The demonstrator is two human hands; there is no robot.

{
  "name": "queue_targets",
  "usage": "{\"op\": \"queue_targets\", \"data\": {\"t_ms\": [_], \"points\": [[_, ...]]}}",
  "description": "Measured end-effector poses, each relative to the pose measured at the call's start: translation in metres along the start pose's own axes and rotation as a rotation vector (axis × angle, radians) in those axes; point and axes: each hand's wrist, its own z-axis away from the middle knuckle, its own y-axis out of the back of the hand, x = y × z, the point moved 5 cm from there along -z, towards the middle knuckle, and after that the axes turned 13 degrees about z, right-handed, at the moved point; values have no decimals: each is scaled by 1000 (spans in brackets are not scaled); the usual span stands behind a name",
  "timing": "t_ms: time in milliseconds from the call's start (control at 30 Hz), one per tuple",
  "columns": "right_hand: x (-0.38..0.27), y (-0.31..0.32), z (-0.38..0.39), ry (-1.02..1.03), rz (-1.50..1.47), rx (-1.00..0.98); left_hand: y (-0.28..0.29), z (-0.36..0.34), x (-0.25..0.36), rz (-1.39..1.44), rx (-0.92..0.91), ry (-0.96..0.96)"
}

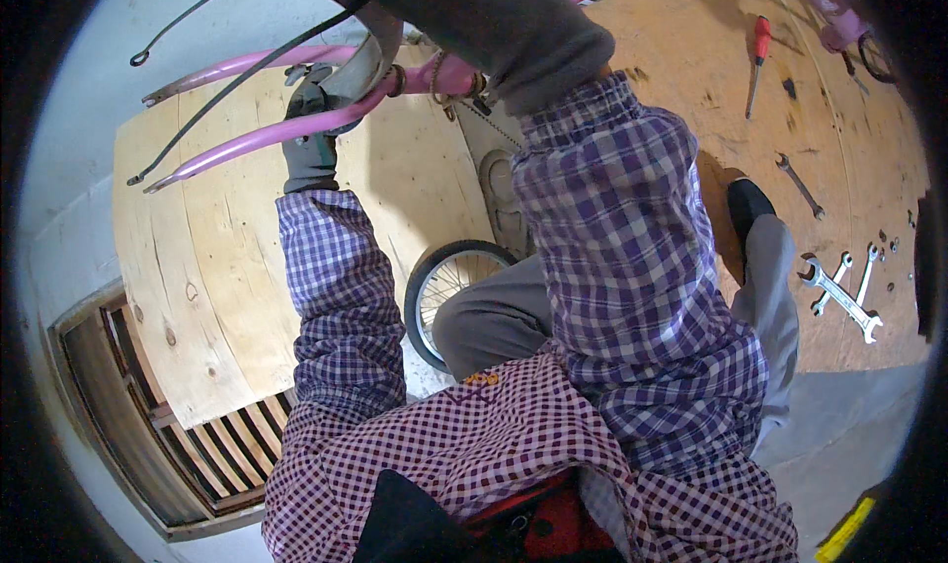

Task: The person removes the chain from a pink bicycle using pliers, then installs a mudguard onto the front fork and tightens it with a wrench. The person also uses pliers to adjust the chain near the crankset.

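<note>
A pink bicycle fork (252, 138) points to the left at the upper left, its two legs spread apart. My left hand (314, 119), in a grey glove, is closed around the fork near its lower leg; part of its fingers is hidden behind the fork and a mudguard. That curved, pale grey mudguard (373, 64) lies between the fork legs, with thin dark stays (247, 79) ending in small loops. My right hand (484, 30), in a dark grey glove, reaches across the top onto the mudguard, closed at its upper end; its fingertips are partly cut off by the picture's edge.
A pale wooden board (227, 267) lies at left, beside a slatted wooden frame (197, 444). A small wheel (444, 286) stands by my knee. On the brown board (691, 69) at right lie a red-handled screwdriver (758, 54), a wrench (798, 186) and several other wrenches (839, 296).
</note>
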Motion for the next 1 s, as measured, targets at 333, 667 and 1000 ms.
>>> {"op": "queue_targets", "data": {"t_ms": [333,667,1000], "points": [[16,4,4,-159,-129,26,2,-7,3,93,67,8],[10,1,6,-176,-94,22,1,-19,-9,50,29,-15],[-1,-4,5,-51,58,-46,7,1,-6,214,124,64]]}}
